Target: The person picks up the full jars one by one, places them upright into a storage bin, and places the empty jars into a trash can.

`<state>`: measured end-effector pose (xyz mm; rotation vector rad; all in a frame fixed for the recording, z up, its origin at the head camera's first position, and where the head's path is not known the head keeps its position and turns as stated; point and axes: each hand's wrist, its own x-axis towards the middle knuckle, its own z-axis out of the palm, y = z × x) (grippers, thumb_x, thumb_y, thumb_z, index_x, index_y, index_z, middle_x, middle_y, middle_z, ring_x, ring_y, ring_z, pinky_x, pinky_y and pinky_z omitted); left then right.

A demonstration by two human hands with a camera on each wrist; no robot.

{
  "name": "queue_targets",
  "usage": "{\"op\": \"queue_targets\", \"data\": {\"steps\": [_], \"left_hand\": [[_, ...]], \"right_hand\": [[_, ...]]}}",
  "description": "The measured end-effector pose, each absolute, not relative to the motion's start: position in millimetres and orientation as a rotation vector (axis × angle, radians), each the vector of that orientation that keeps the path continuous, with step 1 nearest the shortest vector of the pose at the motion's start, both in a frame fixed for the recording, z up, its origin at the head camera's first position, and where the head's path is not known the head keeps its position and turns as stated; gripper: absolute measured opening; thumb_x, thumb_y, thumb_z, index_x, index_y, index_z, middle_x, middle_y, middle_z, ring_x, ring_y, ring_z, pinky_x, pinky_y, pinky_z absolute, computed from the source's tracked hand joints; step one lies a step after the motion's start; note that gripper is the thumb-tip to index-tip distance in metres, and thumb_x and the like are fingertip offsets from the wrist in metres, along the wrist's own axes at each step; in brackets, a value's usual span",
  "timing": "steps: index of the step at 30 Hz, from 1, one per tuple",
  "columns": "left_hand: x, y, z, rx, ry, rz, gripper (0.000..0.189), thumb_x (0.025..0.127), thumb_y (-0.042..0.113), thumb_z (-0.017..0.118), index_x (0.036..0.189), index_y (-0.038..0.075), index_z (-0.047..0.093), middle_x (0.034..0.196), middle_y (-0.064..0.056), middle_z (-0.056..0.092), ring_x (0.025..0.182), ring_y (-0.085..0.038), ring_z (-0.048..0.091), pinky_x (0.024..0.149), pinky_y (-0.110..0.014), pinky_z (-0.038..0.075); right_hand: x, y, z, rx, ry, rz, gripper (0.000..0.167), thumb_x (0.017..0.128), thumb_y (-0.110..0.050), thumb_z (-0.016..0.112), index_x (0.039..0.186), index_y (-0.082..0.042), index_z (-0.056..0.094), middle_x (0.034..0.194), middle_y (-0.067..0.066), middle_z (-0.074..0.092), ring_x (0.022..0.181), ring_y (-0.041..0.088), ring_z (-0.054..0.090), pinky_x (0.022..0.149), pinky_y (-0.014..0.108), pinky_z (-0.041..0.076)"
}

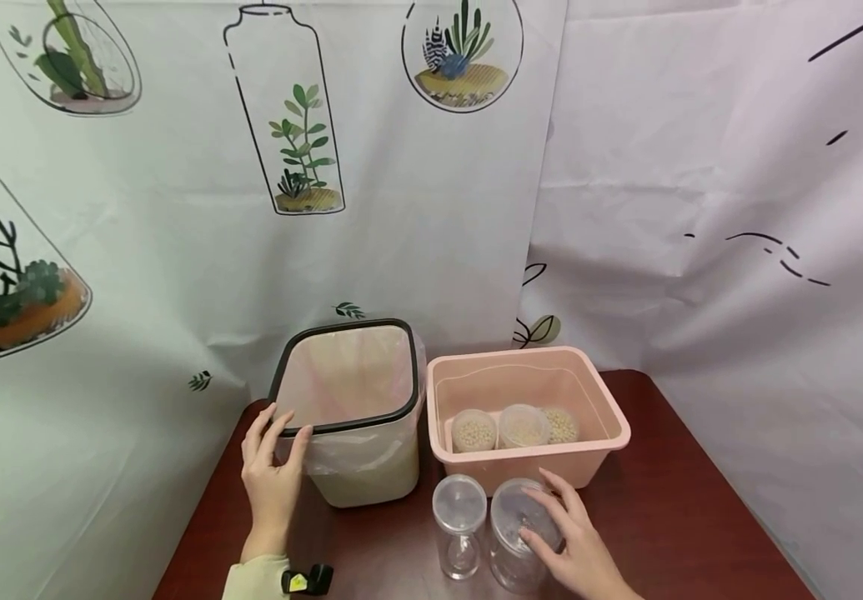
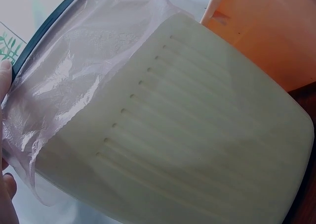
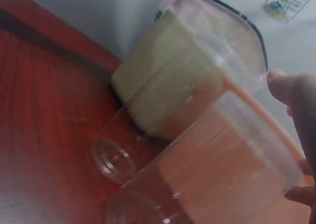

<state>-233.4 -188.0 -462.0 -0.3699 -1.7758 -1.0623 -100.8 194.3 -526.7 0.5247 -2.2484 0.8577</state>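
Note:
My left hand (image 1: 272, 471) holds the near left corner of a trash can (image 1: 367, 479), with the thumb at the front and the fingers on the left side. The can has a black rim and a thin pinkish plastic liner (image 2: 84, 51) folded over it. My right hand (image 1: 569, 542) is spread over the lid of a wide clear plastic jar (image 1: 509, 546); its thumb stands apart from the jar in the right wrist view. Beside it on the left stands a narrower clear jar (image 1: 459, 533), lidded and upright. Both jars look empty.
Behind the jars is a pink plastic bin (image 1: 589, 462) touching or nearly touching the trash can. Inside are three round containers (image 1: 474, 431) of pale, grain-like pieces. All stands on a dark red wooden table (image 1: 671, 508), with a printed white cloth (image 1: 431, 192) hanging behind.

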Motion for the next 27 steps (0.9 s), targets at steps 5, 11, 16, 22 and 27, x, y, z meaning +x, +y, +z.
{"op": "queue_targets", "data": {"steps": [5, 11, 16, 22, 27], "left_hand": [[-231, -189, -464, -0.372, -1.777, -1.050, 0.041, 0.067, -0.005, 0.078, 0.106, 0.001, 0.069, 0.126, -0.015, 0.054, 0.115, -0.034, 0.045, 0.071, -0.019, 0.033], [-231, -188, -463, -0.382, -1.780, -1.045, 0.039, 0.069, -0.002, 0.078, 0.106, 0.001, 0.068, 0.127, -0.016, 0.054, 0.116, -0.035, 0.045, 0.066, -0.022, 0.033], [-233, -189, -463, -0.377, -1.773, -1.048, 0.039, 0.069, -0.003, 0.078, 0.106, 0.001, 0.068, 0.127, -0.016, 0.054, 0.116, -0.036, 0.044, 0.068, -0.020, 0.032], [-236, -190, -464, -0.375, -1.762, -1.047, 0.040, 0.066, -0.006, 0.078, 0.105, 0.000, 0.069, 0.125, -0.017, 0.054, 0.114, -0.037, 0.045, 0.070, -0.020, 0.032], [-235, -189, -463, -0.372, -1.773, -1.045, 0.040, 0.068, -0.004, 0.078, 0.106, 0.001, 0.069, 0.126, -0.016, 0.054, 0.110, -0.034, 0.047, 0.065, -0.023, 0.032]], "right_hand": [[-94, 194, -546, 0.470, -2.285, 0.903, 0.053, 0.069, -0.020, 0.082, 0.118, -0.015, 0.061, 0.135, 0.022, 0.039, 0.122, 0.023, 0.037, 0.096, 0.011, 0.021], [-90, 197, -563, 0.459, -2.287, 1.050, 0.062, 0.066, -0.021, 0.085, 0.122, -0.015, 0.059, 0.134, 0.021, 0.037, 0.125, 0.012, 0.032, 0.093, 0.009, 0.023], [-95, 196, -570, 0.519, -2.200, 1.055, 0.071, 0.060, -0.023, 0.088, 0.123, -0.008, 0.058, 0.133, 0.022, 0.037, 0.122, 0.016, 0.035, 0.093, 0.010, 0.026], [-97, 194, -561, 0.493, -2.155, 1.023, 0.070, 0.057, -0.019, 0.089, 0.120, -0.008, 0.060, 0.127, 0.022, 0.041, 0.118, 0.017, 0.039, 0.094, 0.011, 0.026], [-98, 202, -552, 0.500, -2.113, 0.999, 0.067, 0.059, -0.024, 0.089, 0.118, -0.006, 0.061, 0.125, 0.023, 0.043, 0.117, 0.017, 0.041, 0.093, 0.011, 0.028]]}}
